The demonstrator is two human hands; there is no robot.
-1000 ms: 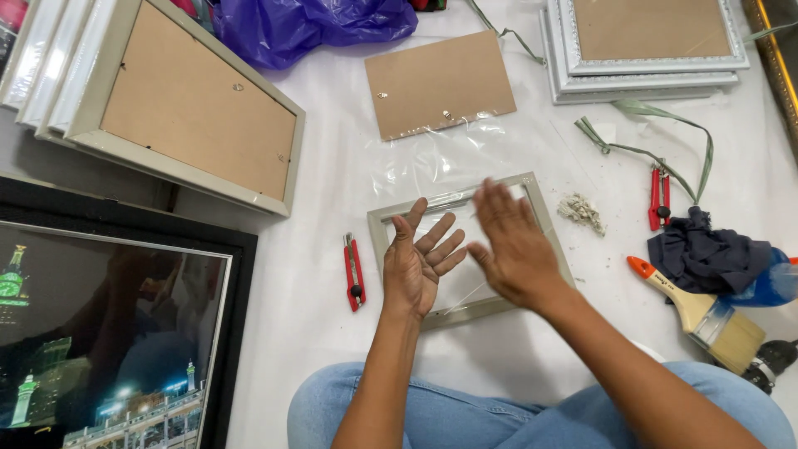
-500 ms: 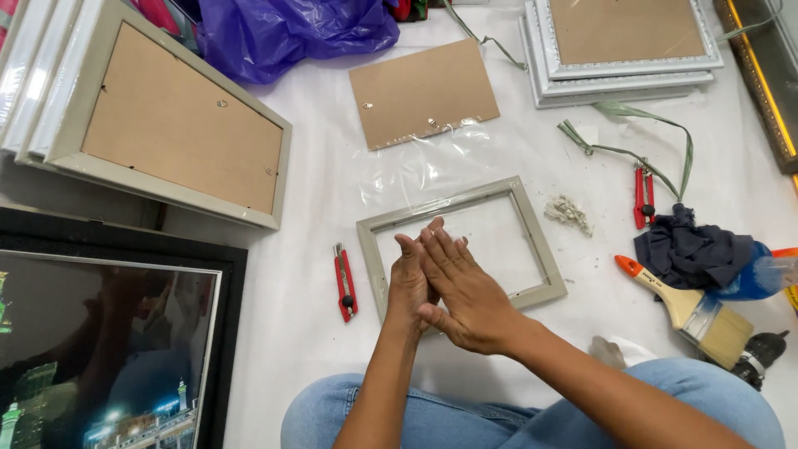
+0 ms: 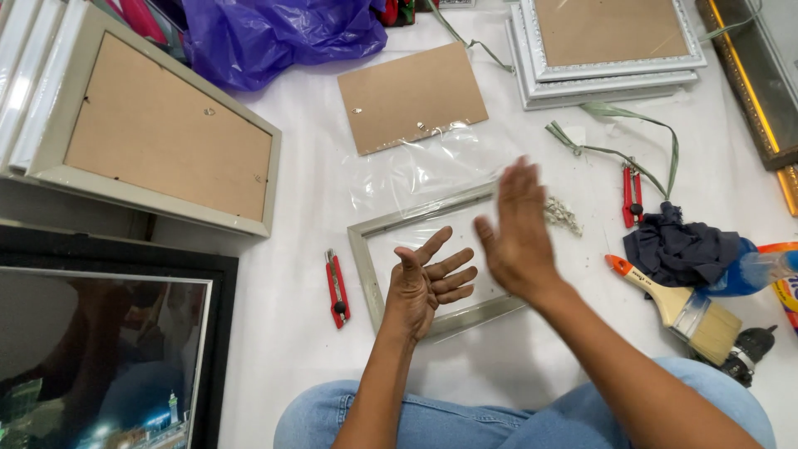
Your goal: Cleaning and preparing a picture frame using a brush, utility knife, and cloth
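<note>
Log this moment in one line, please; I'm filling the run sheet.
left hand: open, empty | right hand: open, empty | both above: grey frame | nearby: red cutter

Right hand [image 3: 519, 233] lifted off left hand [image 3: 424, 287].

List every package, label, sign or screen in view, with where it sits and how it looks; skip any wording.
Clear plastic wrapper: flat on the white floor above the small grey frame, crinkled, see-through.
Purple plastic bag: top, left of centre, bunched, glossy.
Orange-rimmed container: right edge, cut off, only partly visible.
Printed mark on the paintbrush handle: small, dark on pale wood.
No screens or signs.
</note>
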